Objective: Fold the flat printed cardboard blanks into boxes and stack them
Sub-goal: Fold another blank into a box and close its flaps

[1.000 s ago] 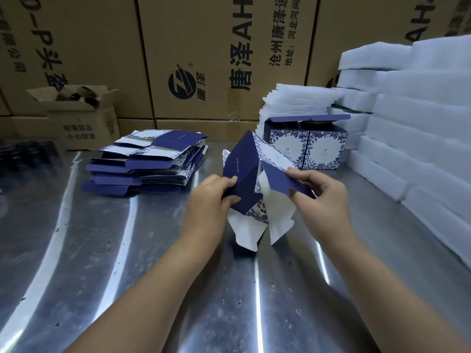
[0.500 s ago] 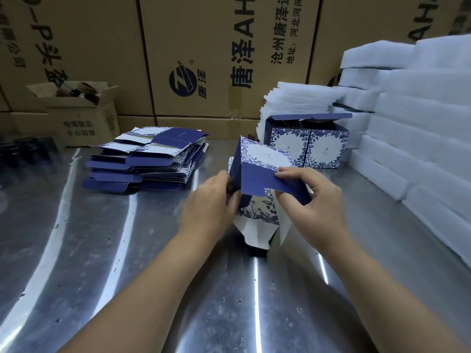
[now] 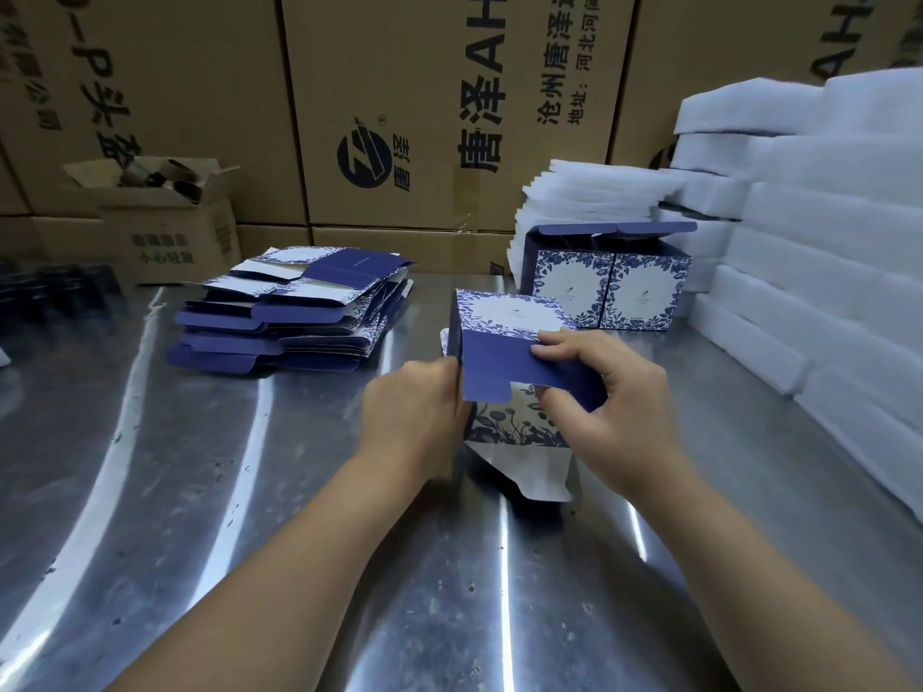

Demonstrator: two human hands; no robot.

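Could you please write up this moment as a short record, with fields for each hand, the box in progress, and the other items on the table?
left hand: grips the box at its left edge
right hand: pinches the navy flap
box: partly formed, white bottom flaps open
blanks: flat stack, back left on the table
finished boxes: two side by side behind the box
foam: white stacks at right

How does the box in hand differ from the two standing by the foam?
The held box is gripped by the left hand and right hand; the two standing boxes rest untouched on the table. The held box's bottom flaps hang open, white inside showing; the standing boxes sit squared. Both share blue-and-white floral print.
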